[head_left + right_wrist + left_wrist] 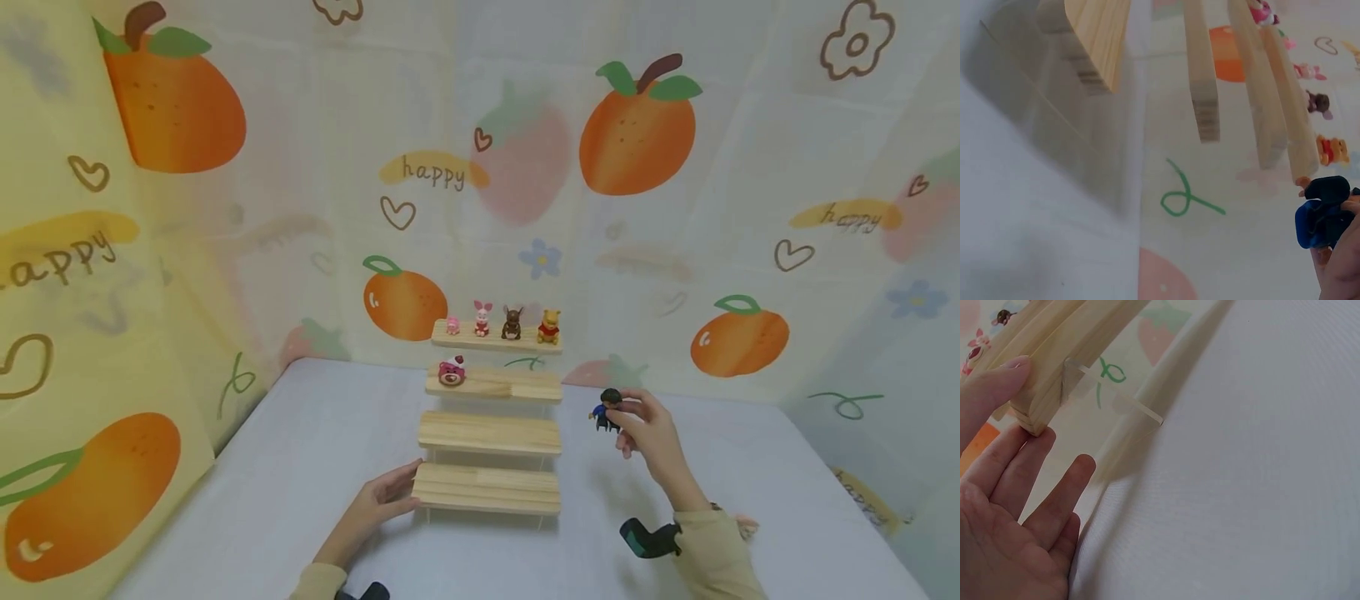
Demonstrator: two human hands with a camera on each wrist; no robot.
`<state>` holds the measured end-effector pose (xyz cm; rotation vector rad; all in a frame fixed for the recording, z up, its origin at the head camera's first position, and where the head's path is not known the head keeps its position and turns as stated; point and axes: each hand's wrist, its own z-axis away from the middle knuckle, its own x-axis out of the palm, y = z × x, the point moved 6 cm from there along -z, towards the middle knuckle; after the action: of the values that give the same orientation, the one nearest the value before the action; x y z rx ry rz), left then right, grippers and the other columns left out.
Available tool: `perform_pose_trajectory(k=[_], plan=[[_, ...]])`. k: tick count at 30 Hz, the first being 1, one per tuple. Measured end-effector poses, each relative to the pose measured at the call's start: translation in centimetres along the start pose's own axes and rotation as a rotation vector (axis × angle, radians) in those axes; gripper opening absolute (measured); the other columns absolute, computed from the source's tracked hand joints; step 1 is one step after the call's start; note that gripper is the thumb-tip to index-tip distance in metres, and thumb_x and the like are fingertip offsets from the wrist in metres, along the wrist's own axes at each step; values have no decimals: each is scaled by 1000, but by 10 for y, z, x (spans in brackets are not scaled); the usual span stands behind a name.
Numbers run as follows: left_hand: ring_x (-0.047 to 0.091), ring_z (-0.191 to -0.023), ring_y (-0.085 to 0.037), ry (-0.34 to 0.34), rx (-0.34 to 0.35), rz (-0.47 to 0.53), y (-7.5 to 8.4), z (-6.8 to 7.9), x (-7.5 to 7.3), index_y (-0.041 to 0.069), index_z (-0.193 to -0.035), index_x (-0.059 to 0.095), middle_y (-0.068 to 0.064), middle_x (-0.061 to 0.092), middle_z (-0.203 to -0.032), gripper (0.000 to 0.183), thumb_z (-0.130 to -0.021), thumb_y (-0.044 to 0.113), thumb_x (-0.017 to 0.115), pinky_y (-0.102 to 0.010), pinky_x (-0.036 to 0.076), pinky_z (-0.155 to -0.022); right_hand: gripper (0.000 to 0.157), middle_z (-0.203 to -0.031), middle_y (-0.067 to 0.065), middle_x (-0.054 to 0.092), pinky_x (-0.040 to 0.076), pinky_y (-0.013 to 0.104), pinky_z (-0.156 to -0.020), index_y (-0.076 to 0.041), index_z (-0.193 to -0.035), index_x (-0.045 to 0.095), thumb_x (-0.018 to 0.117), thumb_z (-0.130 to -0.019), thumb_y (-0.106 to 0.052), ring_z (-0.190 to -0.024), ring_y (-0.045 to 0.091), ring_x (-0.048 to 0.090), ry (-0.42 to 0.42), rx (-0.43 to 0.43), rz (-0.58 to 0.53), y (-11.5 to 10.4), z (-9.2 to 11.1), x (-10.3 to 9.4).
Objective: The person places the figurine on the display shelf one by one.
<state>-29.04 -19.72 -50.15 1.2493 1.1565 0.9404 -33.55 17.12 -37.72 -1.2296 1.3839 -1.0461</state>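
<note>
My right hand [651, 433] pinches a small toy figure [606, 410] with dark hair, a blue top and dark legs, held in the air right of a tiered wooden display shelf [487, 487]. In the right wrist view the figure [1319, 215] is partly covered by the fingers. My left hand [378, 500] holds the left end of the lowest board, thumb on one side and fingertips at the corner. On the top board stand a small pink figure [453, 325], a piglet figure [482, 319], a brown figure [512, 323] and a yellow bear in red [549, 327].
A pink bear head figure [452, 372] sits at the left of the second board. Clear legs [1122, 394] hold up the boards on the white tabletop [322, 425]. Something small and pinkish [747, 526] lies partly hidden behind the right sleeve [712, 550]. A fruit-printed cloth [300, 167] hangs behind.
</note>
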Motion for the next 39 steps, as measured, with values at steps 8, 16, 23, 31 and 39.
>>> perform_pose_trajectory(k=[8, 16, 23, 31, 39], plan=[[44, -115, -31, 1, 5, 0, 2, 0, 0, -2, -129, 43, -17, 42, -132, 60, -79, 16, 69, -46, 32, -98, 31, -94, 14, 56, 42, 19, -36, 4, -115, 42, 55, -87, 0, -41, 9, 46, 20, 0, -47, -3, -7, 12], [45, -115, -31, -50, 43, -19, 7, 0, 2, -6, -129, 40, -18, 36, -135, 57, -82, 16, 65, -35, 38, -95, 35, -99, 14, 52, 41, 18, -35, 3, -119, 39, 55, -88, -2, -40, 8, 45, 24, 28, -84, -10, -11, 26], [44, -116, -31, -92, 68, -3, 3, 1, 1, -5, -132, 37, -17, 34, -137, 58, -84, 15, 63, -32, 39, -94, 32, -96, 14, 54, 39, 17, -34, 4, -116, 41, 54, -87, 0, -38, 7, 43, -1, 1, -102, -11, -14, 37], [45, -114, -31, -73, 69, -34, 4, 3, -3, -5, -132, 36, -19, 36, -135, 58, -84, 14, 63, -35, 40, -93, 29, -91, 11, 56, 39, 17, -32, 6, -112, 43, 54, -85, 4, -36, 7, 43, -36, -14, -170, -18, -22, 63], [46, -113, -31, -41, 21, -18, 3, 2, 0, -4, -130, 40, -20, 42, -131, 60, -81, 18, 67, -38, 39, -94, 31, -84, 7, 58, 38, 18, -32, 7, -110, 44, 58, -83, 4, -36, 8, 43, -41, 7, -213, -22, -27, 79]])
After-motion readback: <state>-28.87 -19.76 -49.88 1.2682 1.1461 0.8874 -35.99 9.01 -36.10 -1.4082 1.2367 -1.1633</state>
